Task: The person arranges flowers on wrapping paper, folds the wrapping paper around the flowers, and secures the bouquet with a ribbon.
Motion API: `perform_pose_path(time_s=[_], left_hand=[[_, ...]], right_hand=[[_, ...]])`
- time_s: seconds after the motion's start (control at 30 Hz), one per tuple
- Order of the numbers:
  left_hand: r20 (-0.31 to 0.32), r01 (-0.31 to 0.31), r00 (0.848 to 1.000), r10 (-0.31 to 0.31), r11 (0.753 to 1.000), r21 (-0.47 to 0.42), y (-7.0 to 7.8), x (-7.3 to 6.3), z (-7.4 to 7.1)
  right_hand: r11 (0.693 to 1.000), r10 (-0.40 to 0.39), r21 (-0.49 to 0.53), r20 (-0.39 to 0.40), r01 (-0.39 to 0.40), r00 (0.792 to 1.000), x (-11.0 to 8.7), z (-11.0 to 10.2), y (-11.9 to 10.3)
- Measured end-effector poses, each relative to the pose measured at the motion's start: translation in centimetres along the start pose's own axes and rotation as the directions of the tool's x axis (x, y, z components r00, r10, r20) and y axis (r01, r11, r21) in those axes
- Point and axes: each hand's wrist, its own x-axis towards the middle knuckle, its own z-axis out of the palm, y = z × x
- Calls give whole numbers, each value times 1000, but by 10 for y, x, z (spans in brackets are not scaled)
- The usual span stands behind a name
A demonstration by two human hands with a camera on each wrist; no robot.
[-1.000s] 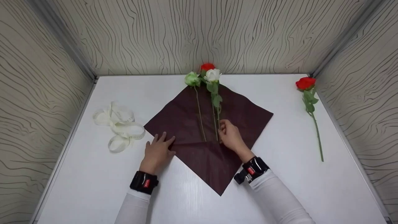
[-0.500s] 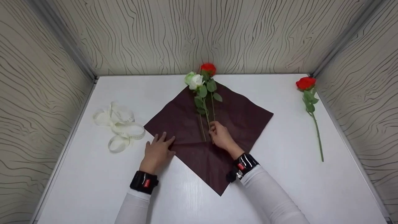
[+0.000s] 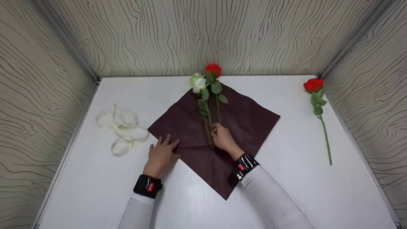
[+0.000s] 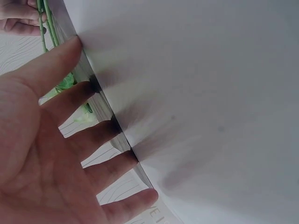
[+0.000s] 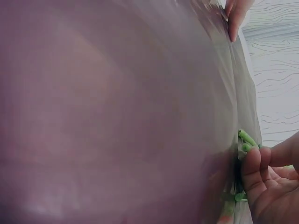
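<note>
A dark maroon sheet of wrapping paper [image 3: 248, 117] lies diamond-wise on the white table, its near part creased across. My left hand [image 3: 161, 156] rests with spread fingers on the sheet's left edge; the left wrist view shows its palm [image 4: 51, 154]. With thumb and fingertips my right hand [image 3: 223, 137] pinches the lower stem of a white rose [image 3: 199, 85]. That bloom overlaps a pale green rose [image 3: 194, 77], while a red rose [image 3: 213, 70] lies just to the right. In the right wrist view, cut stem ends [image 5: 246, 137] show beside the right fingertips.
Another red rose [image 3: 314, 85] lies apart at the table's right side. A loosely looped cream ribbon [image 3: 122, 127] with faint print lies left of the paper. Patterned panels [image 3: 203, 38] wall in the table at the back and sides.
My right hand has moved the white rose leftward, from in front of the red rose to over the green one. The left hand has stayed put.
</note>
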Motion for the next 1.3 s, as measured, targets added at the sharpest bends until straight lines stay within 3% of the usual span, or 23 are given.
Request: perform_pose_path(time_s=[0.27, 0.6, 0.9, 1.1, 1.3], left_hand=[[10, 9, 1000, -9, 1000, -13, 0, 1, 0], [9, 12, 1000, -12, 1000, -13, 0, 1, 1], [-7, 19, 1000, -19, 1000, -6, 0, 2, 2], [3, 27, 1000, -27, 1000, -9, 0, 2, 1], [7, 22, 1000, -22, 1000, -2, 0, 2, 2]], right_hand=[[1000, -5, -29, -31, 4, 1000, 5, 3, 0], [999, 50, -11, -51, -50, 997, 6, 3, -3], [990, 72, 126, -27, -68, 997, 4, 0, 3], [987, 31, 158, -111, -13, 993, -6, -17, 11], [995, 26, 97, -225, -5, 974, -19, -56, 35]])
